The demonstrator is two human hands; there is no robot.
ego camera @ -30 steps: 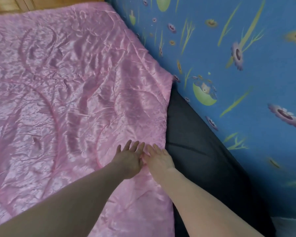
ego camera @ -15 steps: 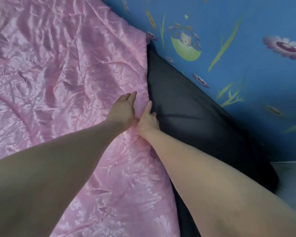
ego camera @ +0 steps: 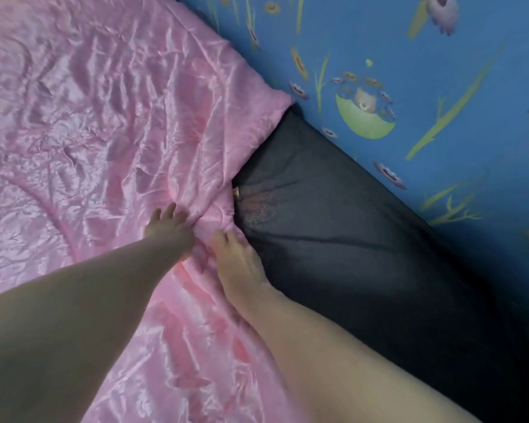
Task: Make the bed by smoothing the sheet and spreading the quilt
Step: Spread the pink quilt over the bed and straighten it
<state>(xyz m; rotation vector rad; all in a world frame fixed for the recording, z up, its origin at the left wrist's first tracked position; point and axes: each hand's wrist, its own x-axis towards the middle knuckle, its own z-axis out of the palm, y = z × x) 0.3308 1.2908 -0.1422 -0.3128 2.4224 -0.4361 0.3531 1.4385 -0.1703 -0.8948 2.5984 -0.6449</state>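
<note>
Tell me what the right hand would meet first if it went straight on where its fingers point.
Probably the bunched fold of the pink quilt just ahead of the right hand, though depth is unclear.

Pink quilt (ego camera: 104, 123) on dark sheet (ego camera: 333, 227)
</note>
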